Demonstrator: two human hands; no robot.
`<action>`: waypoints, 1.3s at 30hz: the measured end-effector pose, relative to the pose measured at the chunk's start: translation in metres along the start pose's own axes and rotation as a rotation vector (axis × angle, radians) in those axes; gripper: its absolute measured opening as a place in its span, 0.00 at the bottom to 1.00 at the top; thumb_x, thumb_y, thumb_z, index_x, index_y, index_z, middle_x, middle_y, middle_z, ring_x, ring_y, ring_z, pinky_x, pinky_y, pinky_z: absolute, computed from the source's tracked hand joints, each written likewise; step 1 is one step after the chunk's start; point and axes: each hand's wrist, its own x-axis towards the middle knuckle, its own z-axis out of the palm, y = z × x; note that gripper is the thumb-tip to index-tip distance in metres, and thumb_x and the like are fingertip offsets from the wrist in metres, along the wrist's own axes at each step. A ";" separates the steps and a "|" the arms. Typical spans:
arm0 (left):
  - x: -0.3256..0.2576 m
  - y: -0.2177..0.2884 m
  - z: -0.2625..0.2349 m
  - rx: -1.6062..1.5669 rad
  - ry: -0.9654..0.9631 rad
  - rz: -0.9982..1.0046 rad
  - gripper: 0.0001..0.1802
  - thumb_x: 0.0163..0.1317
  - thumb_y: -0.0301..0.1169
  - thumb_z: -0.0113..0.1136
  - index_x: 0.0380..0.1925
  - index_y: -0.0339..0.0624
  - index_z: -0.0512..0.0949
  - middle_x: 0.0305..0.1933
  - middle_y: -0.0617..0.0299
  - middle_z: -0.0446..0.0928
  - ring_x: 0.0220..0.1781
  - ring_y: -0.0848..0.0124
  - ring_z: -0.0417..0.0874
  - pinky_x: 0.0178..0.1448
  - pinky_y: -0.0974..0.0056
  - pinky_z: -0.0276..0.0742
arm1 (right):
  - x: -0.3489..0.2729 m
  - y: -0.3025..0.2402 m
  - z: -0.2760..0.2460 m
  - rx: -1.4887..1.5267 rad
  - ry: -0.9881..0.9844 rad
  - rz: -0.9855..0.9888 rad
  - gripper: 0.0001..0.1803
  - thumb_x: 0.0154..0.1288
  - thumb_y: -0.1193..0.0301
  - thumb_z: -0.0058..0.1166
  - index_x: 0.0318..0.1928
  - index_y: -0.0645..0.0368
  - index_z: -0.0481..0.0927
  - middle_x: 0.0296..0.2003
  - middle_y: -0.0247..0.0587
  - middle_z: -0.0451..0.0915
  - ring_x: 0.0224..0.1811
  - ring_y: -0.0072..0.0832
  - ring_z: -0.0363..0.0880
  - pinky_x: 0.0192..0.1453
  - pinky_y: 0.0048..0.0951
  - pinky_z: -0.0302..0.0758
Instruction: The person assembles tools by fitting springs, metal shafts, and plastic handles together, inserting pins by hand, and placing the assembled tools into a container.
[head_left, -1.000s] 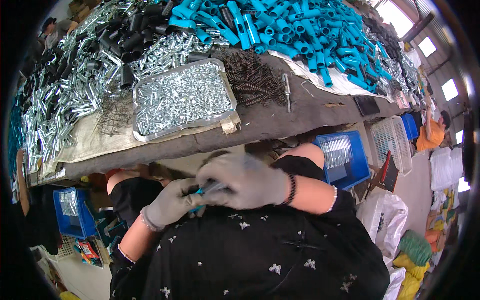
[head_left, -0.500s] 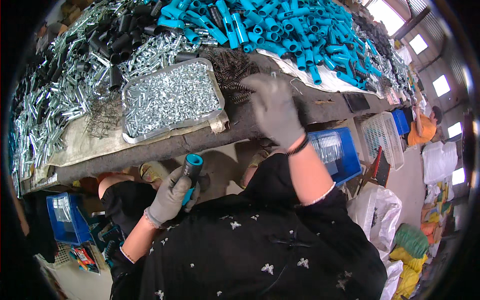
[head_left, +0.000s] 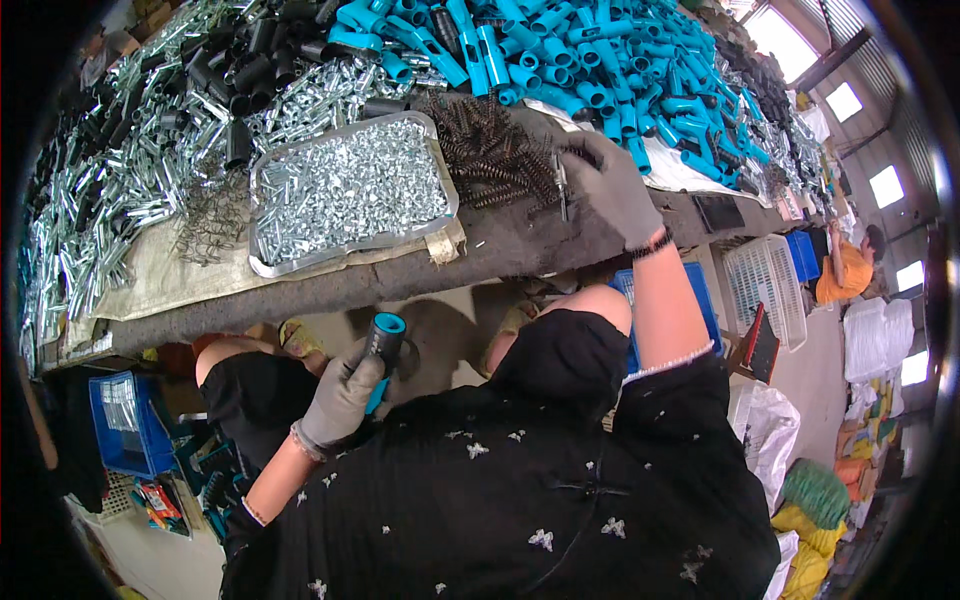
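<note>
My left hand, in a grey glove, is closed round a black and turquoise tubular handle. The handle stands nearly upright in front of my lap, its open turquoise end facing up. Over the bench, my gloved right hand has its dark fingertips bent together at the upper end of a thin metal rod. Part of the grip is hidden behind the fingers. Just left of that hand lies a heap of dark coil springs. Beside the springs, a clear tray is full of small shiny metal parts.
Turquoise tubular housings are piled at the back of the bench. Black sleeves and silver tubes cover its left. Blue crates and a white basket stand below. Another person in orange is at far right.
My right hand has moved right, off the springs, uncovering the metal rod at its fingertips. My left hand still holds the handle in nearly the same place.
</note>
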 end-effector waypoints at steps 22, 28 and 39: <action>0.021 0.004 0.010 0.702 -0.106 0.181 0.26 0.57 0.41 0.73 0.50 0.38 0.78 0.34 0.52 0.80 0.34 0.69 0.82 0.41 0.63 0.77 | -0.112 -0.083 0.044 0.406 -0.566 -0.208 0.14 0.65 0.69 0.62 0.49 0.59 0.80 0.46 0.49 0.82 0.47 0.41 0.82 0.50 0.35 0.77; -0.004 0.008 -0.008 0.545 0.086 0.138 0.24 0.60 0.38 0.68 0.53 0.35 0.77 0.35 0.58 0.80 0.37 0.75 0.80 0.44 0.65 0.78 | 0.057 0.022 -0.008 -0.152 0.226 0.082 0.19 0.65 0.64 0.59 0.48 0.66 0.82 0.42 0.53 0.86 0.46 0.41 0.85 0.51 0.35 0.79; -0.020 -0.012 -0.038 0.446 0.254 0.174 0.20 0.65 0.36 0.60 0.52 0.34 0.77 0.35 0.63 0.79 0.34 0.76 0.78 0.42 0.66 0.76 | 0.136 0.060 0.025 -0.948 -0.082 0.497 0.25 0.69 0.50 0.50 0.54 0.55 0.80 0.52 0.48 0.84 0.56 0.44 0.83 0.55 0.46 0.80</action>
